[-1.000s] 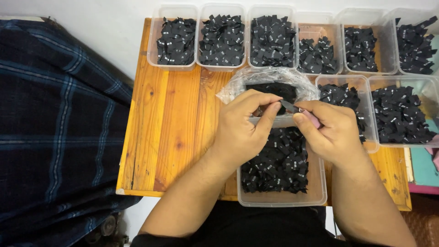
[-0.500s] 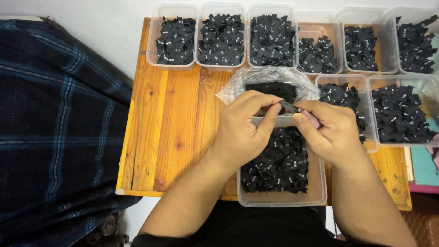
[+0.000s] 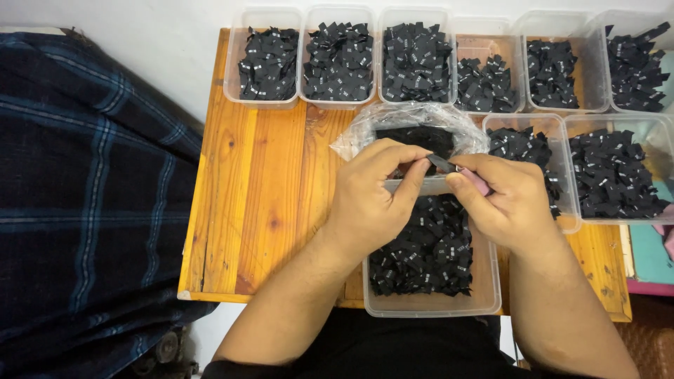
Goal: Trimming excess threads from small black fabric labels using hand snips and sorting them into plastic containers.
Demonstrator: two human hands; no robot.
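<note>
Both hands meet over the far rim of the near clear plastic tub [image 3: 491, 298], which is heaped with small black woven fabric labels [image 3: 428, 249]. The left hand [image 3: 372, 200] has thumb and forefinger pinched narrowly together on something tiny at about 12 o'clock of that tub, most likely a single label, though the fingers hide it. The right hand [image 3: 509, 203] is closed around a small cutting tool with a pink handle [image 3: 479, 184] and a dark metal tip [image 3: 442, 163] that points toward the left fingertips.

Just beyond the hands, at 12 o'clock, lies a crumpled clear plastic bag [image 3: 358, 137] with more black pieces inside. A row of clear tubs of the same labels [image 3: 337, 63] runs along the far edge of the orange-brown wooden slat table [image 3: 260, 182], with two more tubs [image 3: 611, 172] at 2 o'clock. At 9 o'clock hangs dark blue checked cloth [image 3: 84, 210].

Such a label looks feather-light, limp and easily creased; it is best pinched flat by one edge, clear of the blade
</note>
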